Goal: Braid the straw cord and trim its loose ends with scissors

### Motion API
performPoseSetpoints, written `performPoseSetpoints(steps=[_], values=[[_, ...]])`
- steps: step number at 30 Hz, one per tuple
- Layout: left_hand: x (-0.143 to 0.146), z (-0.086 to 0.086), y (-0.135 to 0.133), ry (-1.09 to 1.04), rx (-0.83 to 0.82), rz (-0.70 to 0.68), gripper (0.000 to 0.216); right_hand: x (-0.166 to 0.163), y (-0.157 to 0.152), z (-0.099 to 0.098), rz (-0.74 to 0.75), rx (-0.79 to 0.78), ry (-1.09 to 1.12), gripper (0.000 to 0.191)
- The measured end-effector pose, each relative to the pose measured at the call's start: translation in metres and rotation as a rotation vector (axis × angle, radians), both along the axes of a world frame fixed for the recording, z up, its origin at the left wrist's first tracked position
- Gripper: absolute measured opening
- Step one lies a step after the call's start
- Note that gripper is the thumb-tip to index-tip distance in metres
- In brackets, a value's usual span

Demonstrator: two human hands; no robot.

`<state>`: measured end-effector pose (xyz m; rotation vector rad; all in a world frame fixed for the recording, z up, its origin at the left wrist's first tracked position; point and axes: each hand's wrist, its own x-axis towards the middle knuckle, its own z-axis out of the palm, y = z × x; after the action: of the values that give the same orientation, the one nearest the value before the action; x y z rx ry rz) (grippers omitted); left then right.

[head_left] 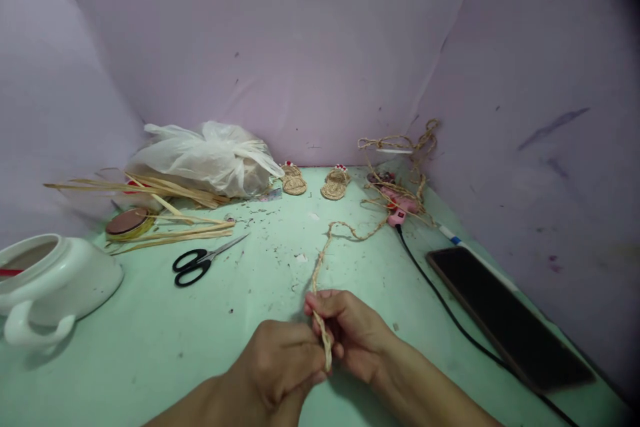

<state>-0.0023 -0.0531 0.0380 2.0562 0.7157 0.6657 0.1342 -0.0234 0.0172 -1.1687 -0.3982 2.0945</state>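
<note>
Both my hands meet low in the middle of the pale green table [150, 340]. My left hand [277, 363] is closed, its fingers pinched on the near end of a braided straw rope [323, 260]. My right hand [350, 333] is also closed around the same rope, just above the left. The rope runs away from my hands, curving back and right to a loose tangle of rope [400, 167] in the far right corner.
Black scissors [197, 263] lie left of centre. Straw strips [170, 213], a tape roll [127, 221] and a white plastic bag [210, 157] sit far left. A white pot [47, 280] stands at the left edge. Two tiny woven sandals [315, 181], a pink tool with black cable [400, 213] and a phone [505, 313] lie right.
</note>
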Motion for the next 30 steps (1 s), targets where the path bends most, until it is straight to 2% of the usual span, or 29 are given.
performPoseSetpoints(steps=[1, 3, 5, 7, 9, 11, 13, 17, 22, 26, 30], values=[[0.001, -0.002, 0.001, -0.036, -0.064, 0.055, 0.027, 0.001, 0.001, 0.001, -0.023, 0.014, 0.006, 0.019], [0.002, -0.008, 0.006, -0.115, -0.318, 0.243, 0.026, 0.004, 0.002, 0.004, -0.056, 0.087, 0.024, 0.020], [0.003, -0.013, 0.012, -0.198, -0.593, 0.418, 0.026, 0.006, 0.002, 0.006, -0.013, 0.250, 0.018, 0.028], [0.002, -0.016, 0.018, -0.300, -0.754, 0.479, 0.022, 0.007, 0.002, 0.007, 0.040, 0.441, -0.093, 0.028], [0.000, -0.015, 0.024, -0.344, -0.813, 0.473, 0.017, 0.007, 0.001, 0.006, 0.019, 0.545, -0.237, 0.023], [-0.004, -0.010, 0.028, -0.289, -0.828, 0.505, 0.015, 0.006, 0.001, 0.004, -0.052, 0.548, -0.314, 0.021], [-0.009, -0.003, 0.032, -0.211, -0.808, 0.543, 0.019, 0.005, 0.002, 0.003, -0.087, 0.517, -0.283, 0.019], [-0.016, 0.005, 0.039, -0.161, -0.747, 0.563, 0.019, 0.002, 0.001, 0.002, -0.021, 0.458, -0.106, 0.020], [-0.019, 0.010, 0.045, -0.134, -0.619, 0.684, 0.021, -0.002, -0.001, 0.003, -0.002, 0.437, -0.102, 0.019], [-0.010, 0.007, 0.045, -0.037, -0.520, 0.623, 0.022, -0.009, -0.008, 0.002, 0.097, 0.463, -0.039, 0.024], [0.000, -0.003, 0.047, 0.015, -0.382, 0.762, 0.023, -0.018, -0.019, -0.008, 0.046, 0.407, 0.034, 0.040]])
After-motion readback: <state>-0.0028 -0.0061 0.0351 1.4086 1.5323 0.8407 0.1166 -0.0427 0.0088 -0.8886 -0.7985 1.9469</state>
